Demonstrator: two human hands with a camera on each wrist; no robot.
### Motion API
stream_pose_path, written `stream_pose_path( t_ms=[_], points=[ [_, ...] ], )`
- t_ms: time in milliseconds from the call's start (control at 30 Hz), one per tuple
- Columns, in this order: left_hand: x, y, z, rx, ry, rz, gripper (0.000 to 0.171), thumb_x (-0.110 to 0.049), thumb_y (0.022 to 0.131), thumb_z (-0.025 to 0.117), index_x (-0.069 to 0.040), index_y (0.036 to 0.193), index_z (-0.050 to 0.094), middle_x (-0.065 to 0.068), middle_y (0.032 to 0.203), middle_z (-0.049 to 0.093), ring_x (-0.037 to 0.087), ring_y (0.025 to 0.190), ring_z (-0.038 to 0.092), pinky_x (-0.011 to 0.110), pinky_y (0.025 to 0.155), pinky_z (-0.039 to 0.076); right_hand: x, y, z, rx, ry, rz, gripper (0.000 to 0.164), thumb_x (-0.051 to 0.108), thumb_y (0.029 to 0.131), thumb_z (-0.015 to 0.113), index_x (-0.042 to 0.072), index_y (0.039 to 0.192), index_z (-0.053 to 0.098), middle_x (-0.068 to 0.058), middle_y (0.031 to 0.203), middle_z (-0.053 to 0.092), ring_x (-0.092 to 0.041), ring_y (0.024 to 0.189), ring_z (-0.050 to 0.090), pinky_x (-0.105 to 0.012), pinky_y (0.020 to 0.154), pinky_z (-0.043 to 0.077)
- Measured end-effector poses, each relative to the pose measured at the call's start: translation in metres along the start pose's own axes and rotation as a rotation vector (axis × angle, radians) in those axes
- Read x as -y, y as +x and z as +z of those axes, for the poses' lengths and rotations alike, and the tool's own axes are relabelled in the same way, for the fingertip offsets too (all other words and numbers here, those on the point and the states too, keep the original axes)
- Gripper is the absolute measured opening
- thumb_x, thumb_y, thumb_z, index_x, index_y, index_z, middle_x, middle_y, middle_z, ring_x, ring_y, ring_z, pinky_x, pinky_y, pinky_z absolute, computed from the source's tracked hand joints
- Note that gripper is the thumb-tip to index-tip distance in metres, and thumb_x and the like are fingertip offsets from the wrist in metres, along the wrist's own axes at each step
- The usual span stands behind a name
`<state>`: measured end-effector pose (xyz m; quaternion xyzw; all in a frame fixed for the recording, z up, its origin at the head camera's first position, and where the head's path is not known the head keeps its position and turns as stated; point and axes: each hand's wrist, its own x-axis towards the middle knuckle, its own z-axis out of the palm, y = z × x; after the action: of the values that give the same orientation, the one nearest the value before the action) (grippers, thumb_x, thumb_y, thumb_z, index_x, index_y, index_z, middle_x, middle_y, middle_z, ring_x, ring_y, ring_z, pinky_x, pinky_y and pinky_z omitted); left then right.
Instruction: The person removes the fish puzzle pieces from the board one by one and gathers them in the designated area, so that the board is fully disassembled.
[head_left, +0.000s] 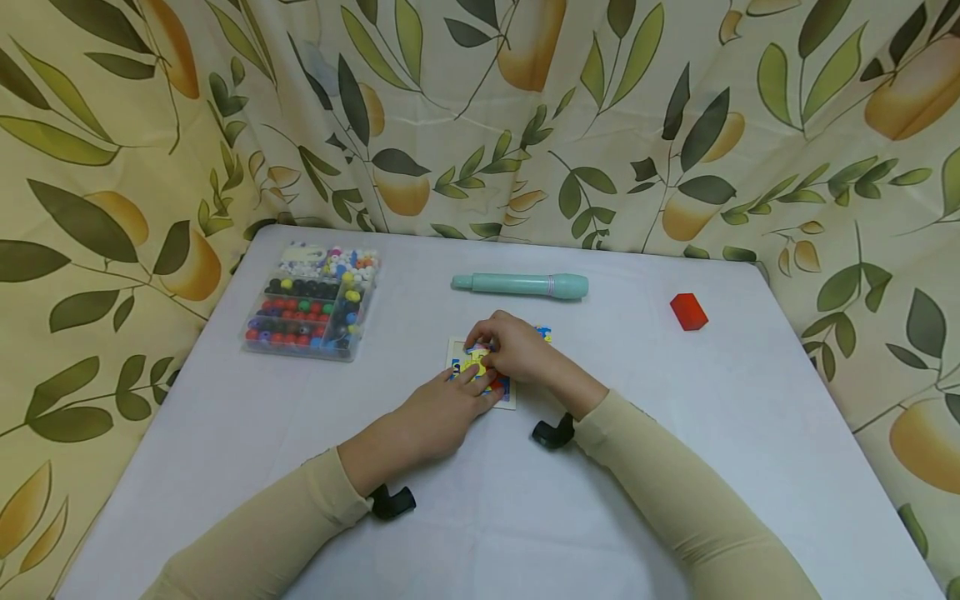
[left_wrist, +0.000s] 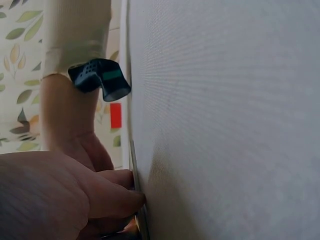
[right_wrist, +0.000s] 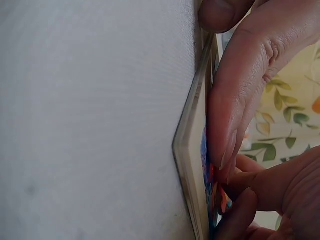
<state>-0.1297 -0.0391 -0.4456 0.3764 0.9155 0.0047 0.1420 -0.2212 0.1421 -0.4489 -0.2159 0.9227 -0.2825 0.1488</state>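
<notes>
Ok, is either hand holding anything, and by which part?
The left hand rests its fingers on the puzzle board, no grip visible. The right hand bends its fingers at the pieces; whether it pinches one, I can't tell.

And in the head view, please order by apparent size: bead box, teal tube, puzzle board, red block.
1. Bead box
2. Teal tube and puzzle board: unranked, the board is partly covered
3. Red block

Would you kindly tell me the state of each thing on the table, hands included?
Picture puzzle, lying flat, partly covered
Left hand, fingers resting on the puzzle
Right hand, fingers curled; grip unclear
Bead box, beads inside; lid state unclear
Teal stick, lying lengthwise
Red block, lying untouched
Blue-and-yellow piece, partly hidden
</notes>
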Motion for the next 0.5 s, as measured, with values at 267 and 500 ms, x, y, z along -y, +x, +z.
stream_pose_path(
  t_ms=[267, 500],
  points=[
    [-0.0005, -0.0009, -0.0017, -0.005, 0.002, 0.001, 0.06, -0.012, 0.109, 0.053, -0.023, 0.167, 0.043, 0.005, 0.176, 0.036, 0.027, 0.166, 0.031, 0.053, 0.13, 0.036, -0.0003, -0.0014, 0.0005, -0.021, 0.039, 0.019, 0.032, -0.002, 0.092, 0.073, 0.02, 0.115, 0.08, -0.007, 0.114, 0.068, -0.023, 0.094, 0.061, -0.034, 0.081, 0.049],
    [-0.0011, -0.001, -0.0028, 0.005, -0.012, -0.012, 0.059, -0.013, 0.11, 0.053, -0.023, 0.167, 0.042, 0.004, 0.177, 0.036, 0.028, 0.166, 0.031, 0.053, 0.131, 0.035, -0.0007, -0.0023, 0.0009, -0.043, 0.089, 0.07, 0.03, 0.002, 0.097, 0.073, 0.016, 0.123, 0.078, -0.006, 0.118, 0.07, -0.024, 0.101, 0.063, -0.041, 0.094, 0.055]
  ],
)
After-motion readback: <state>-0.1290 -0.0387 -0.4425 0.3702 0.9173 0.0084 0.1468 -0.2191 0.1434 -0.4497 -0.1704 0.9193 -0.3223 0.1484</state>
